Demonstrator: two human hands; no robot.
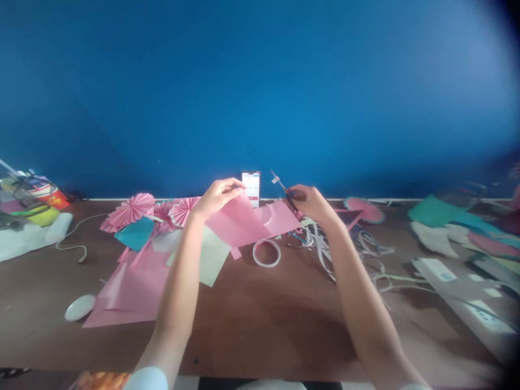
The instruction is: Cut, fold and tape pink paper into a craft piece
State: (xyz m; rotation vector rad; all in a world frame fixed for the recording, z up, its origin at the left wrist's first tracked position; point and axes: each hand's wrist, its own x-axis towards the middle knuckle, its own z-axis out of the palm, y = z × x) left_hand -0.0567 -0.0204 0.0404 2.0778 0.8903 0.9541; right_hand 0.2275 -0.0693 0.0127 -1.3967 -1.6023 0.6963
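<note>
My left hand point(219, 196) pinches the upper edge of a pink paper sheet point(247, 223) and lifts it off the brown table point(260, 319). To its right, my right hand point(309, 201) is closed around a pair of scissors point(280, 183) whose blades point up and left, just above the sheet's far edge. A phone point(251, 187) with a lit screen leans upright against the blue wall right behind both hands. A roll of tape point(266, 253) lies on the table just below the sheet.
Pink paper fans point(132, 209) and a teal piece point(135, 233) lie at left, with a larger pink sheet point(130, 287) and a white oval object point(79, 307). Paper strips point(325, 244) and coloured sheets point(447, 216) spread to the right. Containers point(36, 200) stand at far left.
</note>
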